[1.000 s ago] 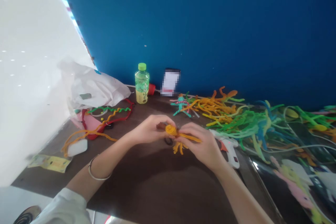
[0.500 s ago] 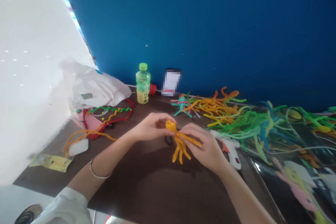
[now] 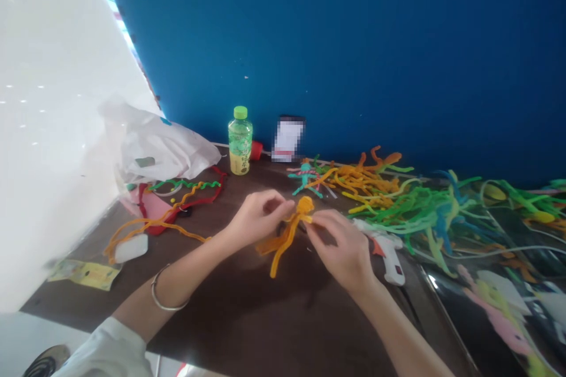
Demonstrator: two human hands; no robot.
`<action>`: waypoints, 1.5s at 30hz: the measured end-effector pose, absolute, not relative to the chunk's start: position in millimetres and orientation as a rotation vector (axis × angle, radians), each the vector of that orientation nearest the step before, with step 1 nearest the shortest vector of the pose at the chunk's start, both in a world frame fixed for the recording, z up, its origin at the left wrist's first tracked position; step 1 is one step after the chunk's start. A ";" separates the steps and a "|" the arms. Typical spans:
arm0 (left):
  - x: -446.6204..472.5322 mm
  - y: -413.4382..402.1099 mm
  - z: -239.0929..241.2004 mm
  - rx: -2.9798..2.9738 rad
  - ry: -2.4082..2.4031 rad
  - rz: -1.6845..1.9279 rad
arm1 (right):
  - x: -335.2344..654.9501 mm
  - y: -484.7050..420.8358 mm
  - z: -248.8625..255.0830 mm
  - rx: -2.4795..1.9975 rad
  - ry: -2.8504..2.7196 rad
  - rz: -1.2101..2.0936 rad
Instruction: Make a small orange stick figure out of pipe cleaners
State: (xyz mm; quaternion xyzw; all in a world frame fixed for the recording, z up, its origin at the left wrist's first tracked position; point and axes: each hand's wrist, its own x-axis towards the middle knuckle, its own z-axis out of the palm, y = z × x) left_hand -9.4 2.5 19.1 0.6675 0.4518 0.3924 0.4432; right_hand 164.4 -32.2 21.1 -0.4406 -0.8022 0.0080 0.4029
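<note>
Orange pipe-cleaner figure (image 3: 287,235) sits over the dark table (image 3: 265,318), right hand (image 3: 338,247) pinching it near the head, left hand (image 3: 260,218) curled beside it, grip unclear. Its 2 loose strands could snag the glue gun (image 3: 387,253) or green pipe cleaners (image 3: 411,218) if swung right; a slack pinch could drop it.

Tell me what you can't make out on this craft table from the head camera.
Head view:
- Orange pipe-cleaner figure: the right hand covers where the strands join its head.
- Upright card: pixelated, so unreadable.
- Green-capped plastic bottle: label too small to read.
- Glossy printed sheet: cut off by the right and bottom edges, and partly covered by pipe cleaners.
</note>
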 end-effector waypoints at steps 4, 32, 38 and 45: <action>-6.1 -7.1 27.4 1.605 0.948 0.842 | 166.7 -33.4 13.4 -1.058 -2.118 -0.264; -1.6 -5.7 9.2 1.965 0.874 1.091 | 161.4 -34.8 17.6 -1.216 -2.024 0.091; -7.8 -0.8 11.4 1.976 0.747 0.962 | 167.6 -33.4 33.4 -1.271 -2.216 0.135; -6.4 2.7 7.7 1.670 0.696 0.793 | 172.5 -29.7 39.2 -1.225 -2.338 0.231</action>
